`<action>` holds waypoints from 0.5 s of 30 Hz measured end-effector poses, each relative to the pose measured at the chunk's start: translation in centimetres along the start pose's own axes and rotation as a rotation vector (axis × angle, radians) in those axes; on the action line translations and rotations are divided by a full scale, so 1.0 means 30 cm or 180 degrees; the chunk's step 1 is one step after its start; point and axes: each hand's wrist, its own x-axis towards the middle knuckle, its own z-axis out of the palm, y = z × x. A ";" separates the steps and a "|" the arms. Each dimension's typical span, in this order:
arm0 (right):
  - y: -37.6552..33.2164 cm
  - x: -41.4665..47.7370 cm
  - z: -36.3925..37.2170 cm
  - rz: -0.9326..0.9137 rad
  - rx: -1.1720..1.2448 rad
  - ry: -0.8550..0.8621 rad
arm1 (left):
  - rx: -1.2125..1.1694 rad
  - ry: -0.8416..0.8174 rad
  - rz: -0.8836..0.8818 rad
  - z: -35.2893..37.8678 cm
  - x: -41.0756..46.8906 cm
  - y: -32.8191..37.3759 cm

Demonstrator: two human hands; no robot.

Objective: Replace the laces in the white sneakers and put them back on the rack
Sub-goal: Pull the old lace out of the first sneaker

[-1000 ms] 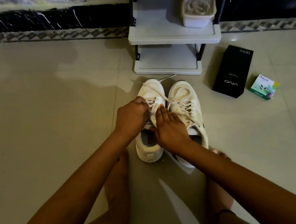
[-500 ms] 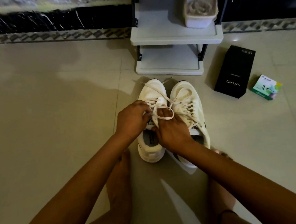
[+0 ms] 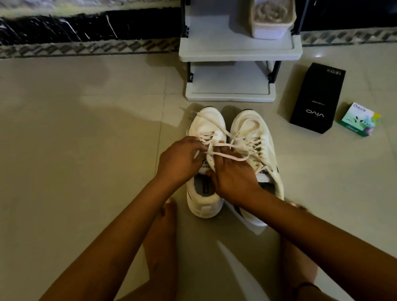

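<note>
I read "vivo" on the black box (image 3: 316, 99) — upside down from here, digits "120" at its far end. Small green box (image 3: 359, 119): "Odo", rest blurred. Left sneaker (image 3: 205, 205) insole print — unreadable.

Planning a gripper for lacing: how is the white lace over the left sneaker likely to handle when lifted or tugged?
Probably floppy: the lace sags in slack loops between the left hand and right hand. Flat and thin, so likely light and apt to snag on the right sneaker's lacing, which it seems to cross.
</note>
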 end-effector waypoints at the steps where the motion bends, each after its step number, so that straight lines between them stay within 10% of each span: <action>1: 0.000 0.000 -0.004 -0.0010 -0.0028 0.0136 | 0.0177 0.0075 -0.0035 0.008 -0.005 -0.001; 5: 0.000 -0.002 -0.004 0.0042 -0.0146 0.0202 | 0.0461 0.0182 0.0214 0.008 0.003 0.004; 11: 0.006 -0.005 0.002 -0.0052 -0.0229 0.0179 | -0.1470 0.0177 0.0251 -0.059 0.013 0.025; 15: 0.001 -0.005 -0.008 -0.0045 -0.0092 0.0189 | -0.0616 0.0008 0.0309 -0.026 0.011 0.004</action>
